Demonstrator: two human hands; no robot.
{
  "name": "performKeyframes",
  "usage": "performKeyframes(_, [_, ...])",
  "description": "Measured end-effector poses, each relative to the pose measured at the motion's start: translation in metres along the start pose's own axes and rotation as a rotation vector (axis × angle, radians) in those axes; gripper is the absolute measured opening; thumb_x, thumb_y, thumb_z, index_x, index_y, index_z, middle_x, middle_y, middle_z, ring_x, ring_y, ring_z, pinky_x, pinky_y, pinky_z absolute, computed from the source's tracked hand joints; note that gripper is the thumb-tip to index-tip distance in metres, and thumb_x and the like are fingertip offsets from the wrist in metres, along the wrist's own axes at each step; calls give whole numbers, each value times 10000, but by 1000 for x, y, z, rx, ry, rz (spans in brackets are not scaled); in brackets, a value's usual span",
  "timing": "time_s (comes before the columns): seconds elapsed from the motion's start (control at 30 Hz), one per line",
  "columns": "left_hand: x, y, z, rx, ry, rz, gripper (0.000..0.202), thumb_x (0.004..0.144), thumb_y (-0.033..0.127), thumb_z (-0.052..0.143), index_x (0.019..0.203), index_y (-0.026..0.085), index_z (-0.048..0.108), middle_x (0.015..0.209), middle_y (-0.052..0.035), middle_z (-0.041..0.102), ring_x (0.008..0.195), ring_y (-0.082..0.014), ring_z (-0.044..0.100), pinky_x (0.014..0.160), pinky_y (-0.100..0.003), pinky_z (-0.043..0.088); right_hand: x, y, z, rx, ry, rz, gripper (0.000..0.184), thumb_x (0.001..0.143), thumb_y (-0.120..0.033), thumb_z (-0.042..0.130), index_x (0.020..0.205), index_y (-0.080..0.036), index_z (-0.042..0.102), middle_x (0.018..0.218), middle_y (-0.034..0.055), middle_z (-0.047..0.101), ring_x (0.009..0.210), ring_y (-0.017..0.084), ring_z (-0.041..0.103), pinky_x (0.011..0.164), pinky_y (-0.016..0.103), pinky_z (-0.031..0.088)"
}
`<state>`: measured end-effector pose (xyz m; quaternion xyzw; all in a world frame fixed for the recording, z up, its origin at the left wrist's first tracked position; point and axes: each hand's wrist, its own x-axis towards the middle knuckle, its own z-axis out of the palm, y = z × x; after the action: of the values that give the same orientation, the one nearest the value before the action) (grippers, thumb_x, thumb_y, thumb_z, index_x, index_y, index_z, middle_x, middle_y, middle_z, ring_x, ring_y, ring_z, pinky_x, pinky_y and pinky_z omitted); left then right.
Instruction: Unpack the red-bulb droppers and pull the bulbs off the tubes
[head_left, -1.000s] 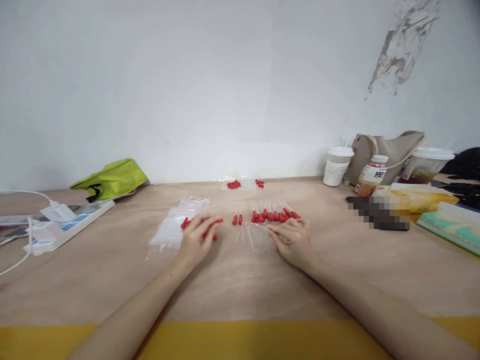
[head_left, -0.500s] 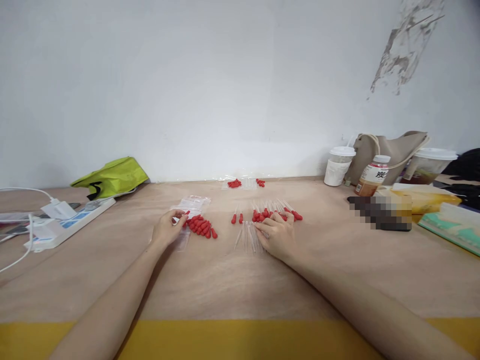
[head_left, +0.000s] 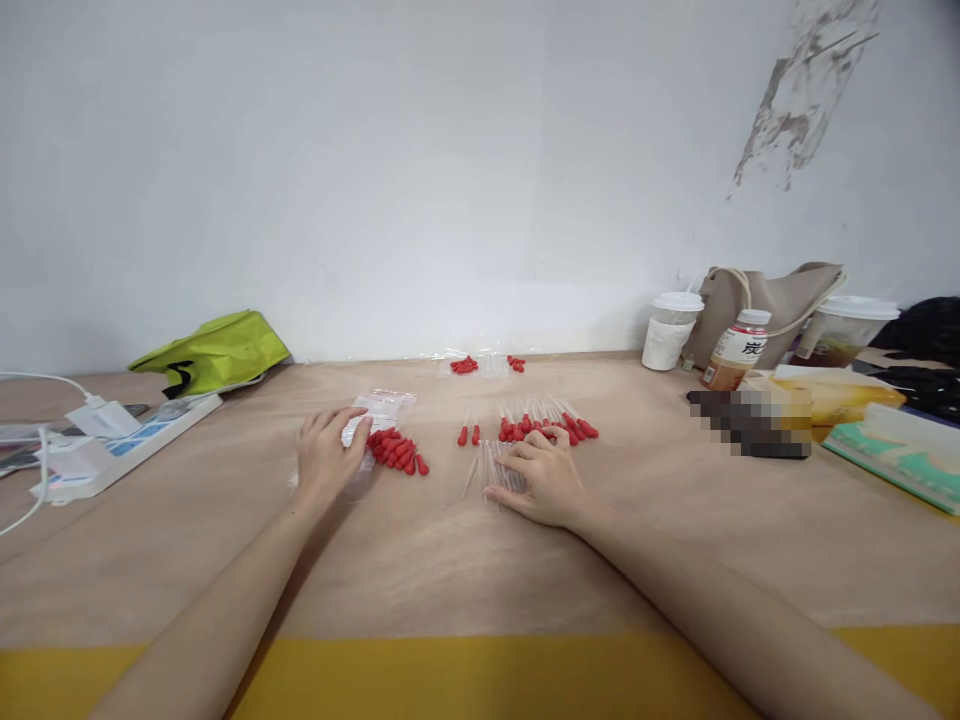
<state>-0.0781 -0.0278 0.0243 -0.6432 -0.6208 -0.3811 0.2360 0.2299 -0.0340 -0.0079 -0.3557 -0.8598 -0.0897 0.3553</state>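
Clear tubes (head_left: 484,462), lying beneath the right hand (head_left: 546,478), whose grip I cannot tell, should be light, stiff and fragile, best pinched mid-length, while the left hand (head_left: 328,455) hangs open-fingered beside red bulbs (head_left: 397,452).

Table (head_left: 420,570): brownish covering, yellow band (head_left: 450,680) along near edge. Left side bears a white power strip (head_left: 150,440) and a yellow-green bag (head_left: 217,350). Centre: clear plastic bag (head_left: 386,405); red bulbs (head_left: 397,452) heaped at its right; clear tubes (head_left: 485,465); red-bulbed droppers (head_left: 527,424) behind the tubes. Right side: paper-sleeved cup (head_left: 669,340), labelled bottle (head_left: 739,350), grey handbag (head_left: 776,310).
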Motion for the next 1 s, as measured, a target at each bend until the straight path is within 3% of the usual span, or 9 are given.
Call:
performKeyframes(0.07, [5, 25, -4, 4, -54, 42, 236, 786, 351, 445, 824, 211, 631, 899, -48, 636, 893, -224, 539, 831, -347, 368, 0, 0, -1, 13, -27, 3, 370, 718, -551, 544, 886, -239, 651, 783, 30, 634, 791, 175, 465, 857, 416, 187])
performKeyframes(0.13, [13, 54, -2, 26, -280, 91, 230, 784, 340, 438, 784, 214, 630, 912, -46, 636, 924, -228, 536, 834, -346, 368, 0, 0, -2, 18, -44, 8, 383, 713, -563, 541, 885, -239, 650, 792, 27, 631, 799, 174, 466, 862, 416, 188])
performKeyframes(0.23, [28, 93, 14, 122, -670, 7, 287, 781, 377, 422, 843, 199, 638, 978, -85, 634, 975, -250, 538, 822, -345, 381, 0, 1, -3, 6, -30, 12, 407, 720, -573, 527, 921, -239, 643, 809, 31, 630, 813, 175, 467, 861, 411, 194])
performKeyframes(0.37, [45, 122, 43, 184, -884, -131, 373, 718, 466, 472, 745, 150, 668, 844, -151, 669, 791, -279, 615, 656, -332, 439, -2, 5, -2, -28, 50, 44, 329, 770, -503, 511, 915, -242, 649, 813, 32, 638, 816, 168, 480, 860, 397, 195])
performKeyframes(0.5, [52, 129, 59, 208, -1014, -227, 334, 649, 412, 571, 781, 122, 673, 839, -169, 674, 737, -270, 632, 606, -302, 443, -3, 13, -3, -65, 133, 140, 258, 812, -431, 488, 836, -244, 663, 788, 17, 643, 800, 155, 501, 853, 380, 195])
performKeyframes(0.67, [53, 127, 61, 196, -1015, -233, 308, 692, 387, 546, 787, 115, 656, 815, -163, 674, 690, -261, 633, 581, -306, 435, -4, 22, -5, -98, 205, 220, 248, 833, -387, 473, 780, -242, 667, 755, 12, 643, 794, 151, 509, 836, 368, 199])
performKeyframes(0.8, [46, 121, 44, 188, -874, -144, 303, 797, 357, 424, 821, 124, 616, 813, -161, 663, 732, -251, 620, 619, -312, 419, -2, 32, -8, -76, 262, 261, 220, 822, -372, 489, 780, -245, 665, 743, 10, 623, 760, 146, 509, 813, 363, 224])
performKeyframes(0.9, [30, 113, 21, 155, -721, -13, 275, 858, 303, 329, 938, 149, 543, 917, -135, 634, 864, -242, 580, 735, -345, 385, 2, 40, -16, -55, 342, 260, 212, 800, -360, 506, 850, -221, 658, 891, 57, 583, 813, 166, 509, 774, 342, 284])
performKeyframes(1.0, [3, 102, 1, 60, -552, 288, 207, 875, 267, 329, 870, 173, 514, 861, -73, 625, 836, -204, 556, 791, -355, 345, 3, 39, -27, -25, 373, 180, 303, 773, -391, 523, 971, -184, 622, 1004, 105, 525, 886, 199, 489, 766, 337, 337])
